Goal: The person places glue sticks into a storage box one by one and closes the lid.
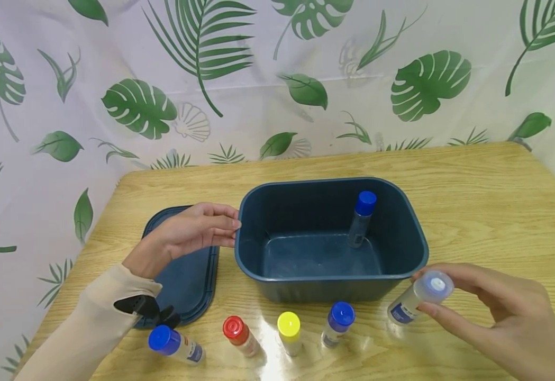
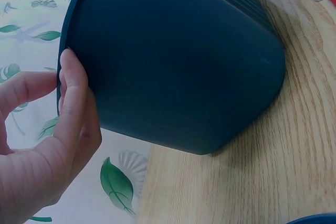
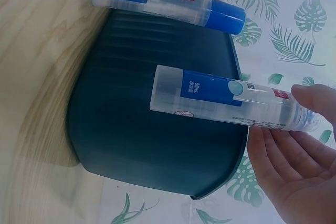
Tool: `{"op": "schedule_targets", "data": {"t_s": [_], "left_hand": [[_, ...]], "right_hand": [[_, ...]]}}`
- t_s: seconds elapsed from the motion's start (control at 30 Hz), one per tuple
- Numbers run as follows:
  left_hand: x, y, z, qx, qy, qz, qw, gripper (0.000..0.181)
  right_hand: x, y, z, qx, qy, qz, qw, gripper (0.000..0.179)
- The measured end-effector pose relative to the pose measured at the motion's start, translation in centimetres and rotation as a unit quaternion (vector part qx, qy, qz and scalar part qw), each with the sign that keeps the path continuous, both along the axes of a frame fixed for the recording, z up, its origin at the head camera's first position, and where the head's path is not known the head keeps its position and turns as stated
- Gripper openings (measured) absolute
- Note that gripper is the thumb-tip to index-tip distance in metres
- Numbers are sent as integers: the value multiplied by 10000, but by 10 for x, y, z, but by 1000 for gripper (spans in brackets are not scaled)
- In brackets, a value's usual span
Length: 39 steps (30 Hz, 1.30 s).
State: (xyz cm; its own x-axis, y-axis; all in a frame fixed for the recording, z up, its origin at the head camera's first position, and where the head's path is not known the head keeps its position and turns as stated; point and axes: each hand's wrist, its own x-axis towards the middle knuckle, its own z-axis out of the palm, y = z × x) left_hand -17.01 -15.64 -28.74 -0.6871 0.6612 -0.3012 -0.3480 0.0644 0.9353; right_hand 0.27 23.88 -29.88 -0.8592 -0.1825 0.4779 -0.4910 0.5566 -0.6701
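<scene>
My right hand (image 1: pixel 501 307) pinches a clear glue bottle (image 1: pixel 412 304) near its pale, translucent top, at the front right corner of the dark blue bin (image 1: pixel 325 291). In the right wrist view the glue bottle (image 3: pixel 210 98) shows a blue "50mL" label and overlaps the bin's end wall. Inside the bin stands a blue-capped glue bottle (image 1: pixel 360 222), leaning slightly. With extended fingers, my left hand (image 1: pixel 201 227) touches the bin's left end. In the left wrist view, its thumb meets the rim and its fingers lie against the outer wall (image 2: pixel 173 66).
A dark blue lid (image 1: pixel 187 286) lies on the table, partly under my left forearm. Along the front stand glue bottles with a blue cap (image 1: pixel 165 339), a red cap (image 1: pixel 236 330), a yellow cap (image 1: pixel 289 325) and another blue cap (image 1: pixel 341 316). Leaf-patterned cloth (image 1: pixel 258 79) hangs behind the table.
</scene>
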Motion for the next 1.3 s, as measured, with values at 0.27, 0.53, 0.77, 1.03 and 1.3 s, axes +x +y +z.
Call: {"op": "schedule_targets", "data": {"t_s": [0.27, 0.53, 0.77, 1.03, 1.3], "left_hand": [[0, 0, 0, 84, -9, -72, 9999, 20], [0, 0, -2, 69, 62, -79, 9999, 19], [1, 0, -3, 37, 80, -64, 9999, 19], [1, 0, -3, 33, 87, -19, 10000, 19], [2, 0, -3, 58, 121, 8, 9999, 19]], "right_hand": [[2, -1, 5, 9, 58, -29, 10000, 64], [2, 1, 6, 151, 106, -8, 9998, 64], [2, 3, 6, 87, 98, 82, 9999, 62], [-4, 12, 1, 220, 301, 215, 9991, 65], [-9, 14, 7, 304, 358, 459, 9978, 63]]}}
